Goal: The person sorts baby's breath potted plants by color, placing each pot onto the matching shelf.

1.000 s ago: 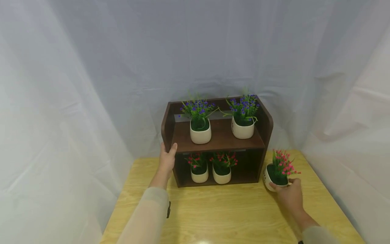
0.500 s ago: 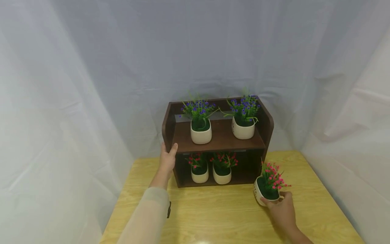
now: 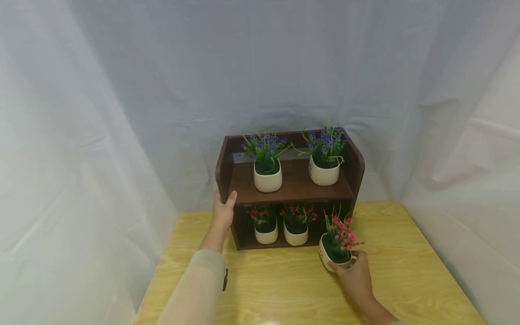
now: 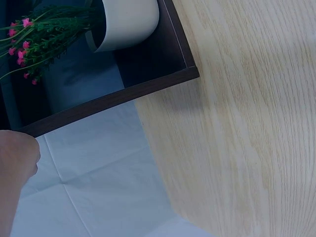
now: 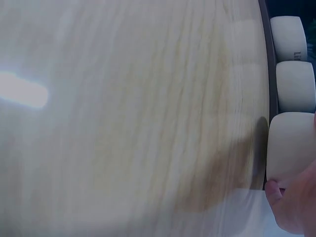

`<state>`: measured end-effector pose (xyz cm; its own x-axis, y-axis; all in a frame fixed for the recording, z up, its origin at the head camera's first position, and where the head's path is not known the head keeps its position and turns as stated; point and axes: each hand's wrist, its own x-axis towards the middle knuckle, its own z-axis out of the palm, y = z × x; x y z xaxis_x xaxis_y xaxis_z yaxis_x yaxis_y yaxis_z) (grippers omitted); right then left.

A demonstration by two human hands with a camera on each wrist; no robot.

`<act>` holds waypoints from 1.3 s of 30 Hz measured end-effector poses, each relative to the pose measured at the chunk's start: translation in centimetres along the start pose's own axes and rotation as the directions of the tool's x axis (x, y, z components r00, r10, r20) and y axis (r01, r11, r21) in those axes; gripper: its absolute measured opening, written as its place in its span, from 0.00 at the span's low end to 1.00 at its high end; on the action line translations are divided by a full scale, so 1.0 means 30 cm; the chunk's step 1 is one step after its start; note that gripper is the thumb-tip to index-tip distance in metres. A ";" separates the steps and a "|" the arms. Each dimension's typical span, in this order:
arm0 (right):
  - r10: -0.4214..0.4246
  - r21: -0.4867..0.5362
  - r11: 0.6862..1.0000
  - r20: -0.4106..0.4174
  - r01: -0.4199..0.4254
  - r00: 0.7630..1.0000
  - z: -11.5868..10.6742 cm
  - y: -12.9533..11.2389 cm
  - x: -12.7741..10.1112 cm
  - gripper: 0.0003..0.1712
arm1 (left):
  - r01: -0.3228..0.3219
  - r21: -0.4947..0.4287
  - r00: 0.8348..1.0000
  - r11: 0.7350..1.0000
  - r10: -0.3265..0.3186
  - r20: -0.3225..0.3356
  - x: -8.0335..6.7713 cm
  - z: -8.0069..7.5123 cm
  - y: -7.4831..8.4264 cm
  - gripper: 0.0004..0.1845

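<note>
My right hand [image 3: 355, 275] grips a white pot of pink artificial flowers [image 3: 339, 250] by its rim and side. The pot tilts slightly in front of the shelf's lower right opening. In the right wrist view my thumb lies against the white pot [image 5: 290, 145]. My left hand [image 3: 223, 214] holds the left side panel of the dark brown two-tier shelf [image 3: 292, 194], thumb on its front edge. In the left wrist view only part of my left hand [image 4: 17, 153] shows at the panel's edge.
Two pots of purple flowers [image 3: 268, 180] stand on the shelf's upper tier. On the lower tier, two pots of red-pink flowers [image 3: 295, 234] sit side by side at left and centre. Pale wooden table [image 3: 276, 280] lies beneath; a grey-white curtain [image 3: 260, 67] encloses it.
My right hand has carried the pink-flower pot leftward from the table's right side to the shelf's lower right front. My left hand and the shelf have stayed nearly still.
</note>
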<state>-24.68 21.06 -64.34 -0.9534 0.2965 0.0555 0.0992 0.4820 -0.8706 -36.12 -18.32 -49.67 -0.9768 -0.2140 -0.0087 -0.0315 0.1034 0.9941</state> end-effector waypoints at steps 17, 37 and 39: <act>-0.073 0.009 0.997 -0.084 0.074 0.994 0.113 -0.055 0.090 0.51 | 0.057 0.014 0.998 0.998 -0.058 0.012 -0.010 -0.004 0.008 0.52; -0.088 -0.024 0.996 -0.026 0.087 0.996 0.134 -0.117 0.129 0.45 | 0.003 -0.012 1.000 1.000 -0.003 -0.001 -0.001 0.004 0.001 0.44; -0.079 -0.028 0.997 -0.020 0.079 0.997 0.136 -0.115 0.138 0.45 | -0.014 -0.015 1.000 1.000 0.014 -0.002 -0.003 0.004 0.001 0.42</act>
<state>-30.12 17.25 -63.10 -0.9523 0.2740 0.1341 0.0320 0.5270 -0.8493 -36.05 -18.18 -49.66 -0.9767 -0.2145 0.0051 -0.0148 0.0914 0.9957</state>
